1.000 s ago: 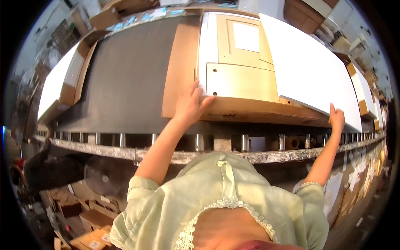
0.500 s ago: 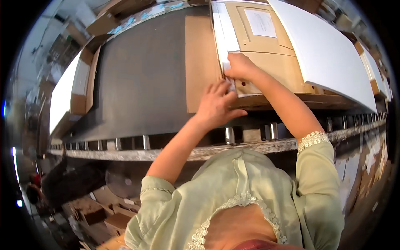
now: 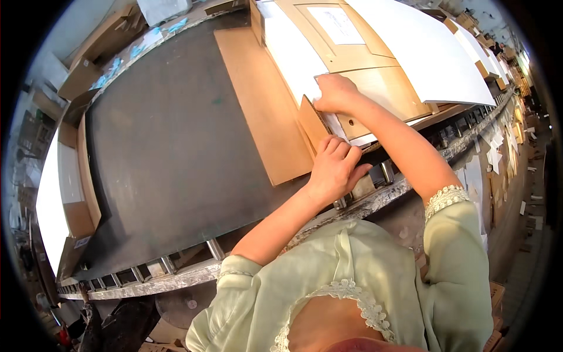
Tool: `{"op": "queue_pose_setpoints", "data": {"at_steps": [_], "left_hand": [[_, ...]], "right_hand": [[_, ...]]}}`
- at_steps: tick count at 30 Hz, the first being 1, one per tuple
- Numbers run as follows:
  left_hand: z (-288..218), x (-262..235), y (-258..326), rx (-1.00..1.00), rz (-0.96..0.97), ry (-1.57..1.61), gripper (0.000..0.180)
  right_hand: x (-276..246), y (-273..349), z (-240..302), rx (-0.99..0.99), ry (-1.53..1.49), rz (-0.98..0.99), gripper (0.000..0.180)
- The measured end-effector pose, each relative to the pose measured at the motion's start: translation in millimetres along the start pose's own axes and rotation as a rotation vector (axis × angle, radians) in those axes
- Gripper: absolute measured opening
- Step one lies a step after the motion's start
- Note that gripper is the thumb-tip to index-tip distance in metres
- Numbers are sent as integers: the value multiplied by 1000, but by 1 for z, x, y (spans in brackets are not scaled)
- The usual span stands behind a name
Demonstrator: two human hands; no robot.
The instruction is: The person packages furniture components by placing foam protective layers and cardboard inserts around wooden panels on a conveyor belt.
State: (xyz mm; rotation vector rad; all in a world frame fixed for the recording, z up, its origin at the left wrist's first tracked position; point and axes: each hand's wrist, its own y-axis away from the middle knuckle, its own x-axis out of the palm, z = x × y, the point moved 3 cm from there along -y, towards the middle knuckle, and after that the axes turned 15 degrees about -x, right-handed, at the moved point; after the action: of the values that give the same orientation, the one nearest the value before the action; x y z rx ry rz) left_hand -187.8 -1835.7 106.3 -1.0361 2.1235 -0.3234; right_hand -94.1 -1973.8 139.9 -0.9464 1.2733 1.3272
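In front of me an open, shallow cardboard carton [image 3: 314,120] holds light wood-coloured panels [image 3: 381,88]. A pale strip [image 3: 335,126] runs along their near left edge. Over that edge my right hand [image 3: 337,94] is closed, with its fingertips hidden; whatever it pinches cannot be made out. My left hand [image 3: 334,173] lies lower, at the carton's near corner. Its bent fingers touch the edge by a raised flap, while the thumb sticks out apart. Left of the carton's wall a wide brown flap [image 3: 258,100] lies flat. A printed paper sheet [image 3: 335,25] rests on the panels.
A large white panel [image 3: 428,53] lies at the right. The dark belt [image 3: 170,129] spreads leftward, with metal rollers [image 3: 215,249] along its near edge. Another carton with a white panel [image 3: 56,193] stands at the far left. Blue scraps [image 3: 111,70] lie on the far ledge.
My view has turned, so the carton appears tilted. My left hand's fingers have drawn closer together at the corner, where a cardboard flap now stands raised. My right hand stays closed at the panel edge.
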Motion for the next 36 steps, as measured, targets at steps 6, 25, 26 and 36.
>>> {"op": "queue_pose_setpoints", "data": {"at_steps": [6, 25, 26, 36], "left_hand": [[11, -5, 16, -63, -63, 51, 36], [11, 3, 28, -176, -165, -106, 39], [8, -1, 29, -227, -180, -114, 38], [21, -1, 23, -186, -228, -64, 29]], "right_hand": [[-12, -1, 0, 121, -128, 65, 32], [-86, 38, -12, -146, -248, -337, 49], [-98, 45, -11, -217, -236, -407, 50], [-148, 46, -119, -176, -602, -569, 52]]}}
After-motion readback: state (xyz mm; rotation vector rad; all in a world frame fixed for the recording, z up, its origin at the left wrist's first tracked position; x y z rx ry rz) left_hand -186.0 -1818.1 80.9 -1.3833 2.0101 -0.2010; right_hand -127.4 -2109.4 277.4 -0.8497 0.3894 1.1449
